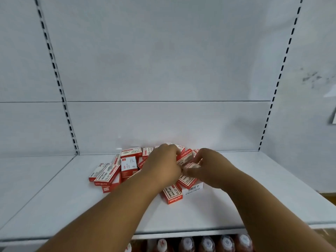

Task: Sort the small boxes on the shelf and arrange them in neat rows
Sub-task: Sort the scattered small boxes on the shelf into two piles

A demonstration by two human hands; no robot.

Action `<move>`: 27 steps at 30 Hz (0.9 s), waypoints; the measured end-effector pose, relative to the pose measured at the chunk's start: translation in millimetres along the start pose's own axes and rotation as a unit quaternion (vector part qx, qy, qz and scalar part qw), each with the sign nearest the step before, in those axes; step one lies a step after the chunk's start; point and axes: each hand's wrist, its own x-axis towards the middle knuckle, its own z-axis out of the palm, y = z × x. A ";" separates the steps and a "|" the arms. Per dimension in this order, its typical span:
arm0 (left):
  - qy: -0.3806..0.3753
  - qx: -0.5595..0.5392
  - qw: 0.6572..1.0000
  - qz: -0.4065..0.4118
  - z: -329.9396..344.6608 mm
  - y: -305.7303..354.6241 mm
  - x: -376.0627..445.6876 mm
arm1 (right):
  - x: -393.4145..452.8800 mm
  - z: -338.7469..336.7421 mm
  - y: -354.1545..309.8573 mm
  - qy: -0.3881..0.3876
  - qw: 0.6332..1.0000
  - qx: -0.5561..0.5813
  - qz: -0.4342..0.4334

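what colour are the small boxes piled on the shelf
Red and white boxes, seen best in the head view.

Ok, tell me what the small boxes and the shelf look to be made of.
Small boxes: printed cardboard by the look, red and white, matte to slightly glossy, with sharp folded edges and printed text and labels. Shelf: probably painted sheet metal, smooth white with a soft sheen; its slotted uprights suggest metal shop shelving.

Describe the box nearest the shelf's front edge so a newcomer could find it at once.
Start at the white shelf and find the heap of red and white boxes at its middle. Below the left hand and right hand, one box lies flat, alone, closest to the front edge, its red end facing the viewer.
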 end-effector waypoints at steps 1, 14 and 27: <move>0.017 -0.028 0.999 -0.009 -0.2 -0.6 -1.7 | 1.2 1.3 2.8 0.010 0.998 0.053 0.009; 0.064 -0.392 0.911 -0.113 5.6 23.7 -9.6 | -0.8 -27.3 44.7 0.116 0.732 0.667 0.074; -0.019 -0.337 0.939 -0.065 91.4 148.2 49.5 | 17.7 -123.5 176.9 0.245 0.887 0.368 0.130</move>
